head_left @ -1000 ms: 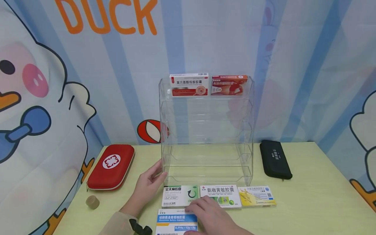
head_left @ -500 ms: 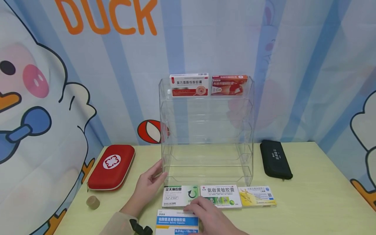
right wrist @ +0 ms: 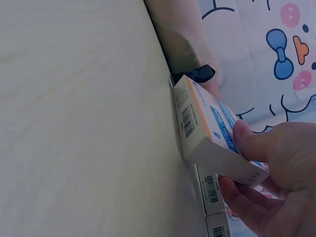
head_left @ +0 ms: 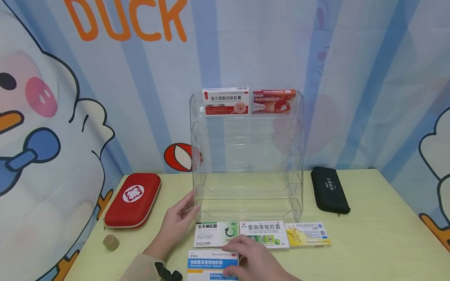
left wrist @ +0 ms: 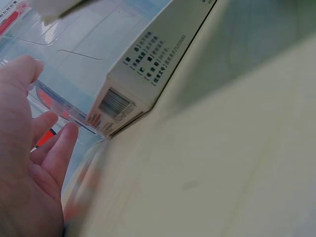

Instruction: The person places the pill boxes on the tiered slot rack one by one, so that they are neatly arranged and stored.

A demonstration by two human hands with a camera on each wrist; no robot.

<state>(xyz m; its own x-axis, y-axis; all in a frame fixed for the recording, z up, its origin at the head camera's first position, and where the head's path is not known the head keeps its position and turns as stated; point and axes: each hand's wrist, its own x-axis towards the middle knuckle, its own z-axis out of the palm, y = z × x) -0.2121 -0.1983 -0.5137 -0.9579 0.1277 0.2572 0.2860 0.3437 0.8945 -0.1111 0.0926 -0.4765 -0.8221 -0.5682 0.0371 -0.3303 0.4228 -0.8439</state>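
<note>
Head view: a blue-and-white carton (head_left: 207, 262) lies on the near part of the worktop (head_left: 372, 242), its near end cut off by the bottom of the view. Across a narrow gap beyond its far edge sits a green-and-white carton (head_left: 214, 235); the left sleeve (head_left: 138, 269) is off to the left, and the widest stretch of worktop runs rightward past the right grip (head_left: 258, 259). That grip pinches the blue-and-white carton's right side (the right wrist view shows the thumb on its printed face). The left grip (head_left: 179, 220), fingers loosely bent and thumb apart, rests against the left side of a clear, rigid, tiered rack (head_left: 246, 193). The cartons are smooth and square-cornered. Right of the green-and-white one lie a white carton (head_left: 265, 230) and a yellow-and-white carton (head_left: 309, 235); two red-marked cartons (head_left: 226, 102) stand in the rack's top tier. Farther out are a rounded red case (head_left: 133, 201), a stubby tan cylinder (head_left: 111, 242) and a black case (head_left: 330, 191).
</note>
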